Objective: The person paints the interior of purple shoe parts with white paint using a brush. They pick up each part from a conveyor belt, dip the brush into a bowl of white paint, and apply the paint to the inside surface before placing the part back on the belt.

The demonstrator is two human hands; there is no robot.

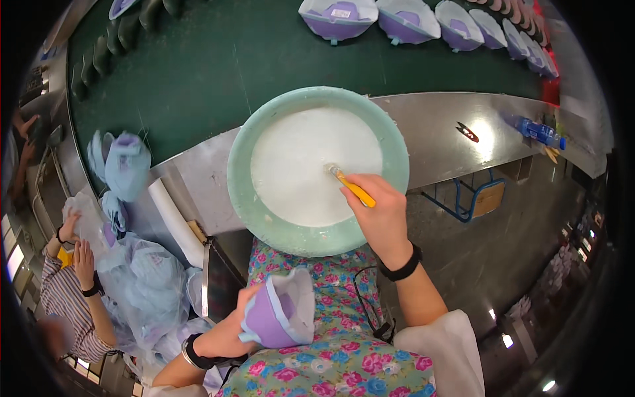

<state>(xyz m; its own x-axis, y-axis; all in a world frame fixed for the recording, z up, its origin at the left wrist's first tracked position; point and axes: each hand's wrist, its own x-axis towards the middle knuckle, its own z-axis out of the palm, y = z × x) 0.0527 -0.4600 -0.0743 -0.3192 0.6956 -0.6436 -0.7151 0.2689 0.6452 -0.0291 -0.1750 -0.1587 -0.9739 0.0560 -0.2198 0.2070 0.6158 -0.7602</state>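
Over a pale green basin [241,169] of milky white liquid [297,159], my right hand [382,215] pinches a brush with a yellow handle [357,190]. The brush's tip meets the liquid near the middle; how deep it reaches I cannot tell. My left hand [225,336] is closed on a purple shoe upper [268,322] with light blue trim and a white lining. It holds the upper low, in front of my flowered apron [331,281], nearer to me than the basin.
Similar shoe uppers [340,20] line the far side of the green belt [198,79]. Dark shoe-shaped pieces [129,30] stand far left. On the metal ledge are red thread snips [467,132] and a bottle [539,131]. A co-worker [79,298] sits left, beside bagged blue pieces [149,278].
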